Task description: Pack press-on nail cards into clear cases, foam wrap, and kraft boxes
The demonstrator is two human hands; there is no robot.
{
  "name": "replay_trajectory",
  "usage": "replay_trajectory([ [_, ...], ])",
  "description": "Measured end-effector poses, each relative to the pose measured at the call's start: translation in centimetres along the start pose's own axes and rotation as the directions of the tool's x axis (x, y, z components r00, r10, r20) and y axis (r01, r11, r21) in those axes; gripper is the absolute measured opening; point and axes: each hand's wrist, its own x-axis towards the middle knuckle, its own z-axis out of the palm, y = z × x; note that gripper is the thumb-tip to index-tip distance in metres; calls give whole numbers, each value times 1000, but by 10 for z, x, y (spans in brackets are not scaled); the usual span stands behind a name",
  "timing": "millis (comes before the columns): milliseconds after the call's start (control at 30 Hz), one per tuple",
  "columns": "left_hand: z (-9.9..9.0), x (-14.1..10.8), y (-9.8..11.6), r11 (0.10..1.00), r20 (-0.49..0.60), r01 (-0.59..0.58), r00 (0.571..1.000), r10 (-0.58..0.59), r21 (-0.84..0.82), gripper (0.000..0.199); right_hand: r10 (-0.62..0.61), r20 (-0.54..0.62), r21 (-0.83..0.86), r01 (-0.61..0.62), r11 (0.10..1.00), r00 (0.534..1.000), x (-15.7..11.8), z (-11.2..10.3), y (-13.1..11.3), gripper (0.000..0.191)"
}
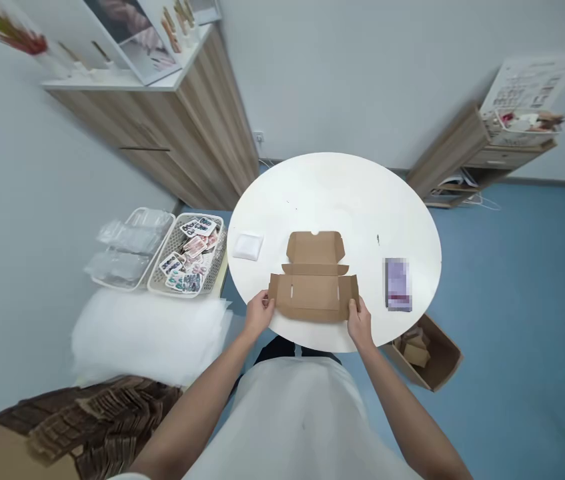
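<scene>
An unfolded brown cardboard box blank (pixel 315 293) lies near the front edge of the round white table (pixel 332 187), its lid flap pointing away from me. My left hand (pixel 259 312) pinches the blank's left side flap. On the opposite side, my right hand (pixel 359 322) grips the right flap, thumb on top. Left of the blank is a small white padded packet (pixel 248 247). To the right rests a purple item (pixel 398 285), blurred by pixels. A tiny dark object (pixel 377 239) is behind it.
White baskets of patterned packets (pixel 162 265) and clear bags (pixel 132 240) stand left of the table, above white foam sheets (pixel 147 337). Stacked cardboard (pixel 107 427) fills the lower left. An open carton (pixel 442 353) sits on the floor at right.
</scene>
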Motion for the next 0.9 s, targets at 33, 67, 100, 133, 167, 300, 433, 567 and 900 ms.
replay_trajectory([
  [33, 0, 5, -3, 1000, 15, 0, 1000, 0, 14, 22, -5, 9, -7, 5, 1000, 1000, 0, 2, 2, 44],
  [67, 0, 11, -6, 1000, 30, 0, 1000, -1, 23, 22, -16, 9, -22, 16, 1000, 1000, 0, 4, 2, 42],
  [100, 0, 16, -8, 1000, 44, -2, 999, 1, 27, 22, -25, -1, -46, 25, 999, 1000, 0, 6, 3, 41],
  [133, 0, 21, -11, 1000, 57, -5, 998, 4, 29, 21, -28, -21, -73, 26, 997, 999, 0, 7, 3, 40],
  [167, -1, 26, -13, 1000, 69, -10, 998, 8, 29, 21, -21, -46, -101, 17, 995, 999, 0, 9, 4, 40],
  [300, 1, 49, -17, 999, 102, -17, 995, 13, 33, 21, 3, -83, -173, -17, 985, 997, -1, 12, 5, 41],
  [433, 5, 60, -16, 997, 103, -55, 993, 50, 47, 32, 2, -107, -224, -26, 974, 994, -2, 10, 5, 46],
  [567, 2, 47, -7, 927, 16, -265, 963, 270, 265, 57, 17, -191, -261, -67, 963, 981, 2, 7, 3, 68],
  [900, 17, 33, 20, 519, 547, -741, 668, 505, 426, 47, 109, -60, -130, -116, 985, 992, 85, -9, -20, 71],
])
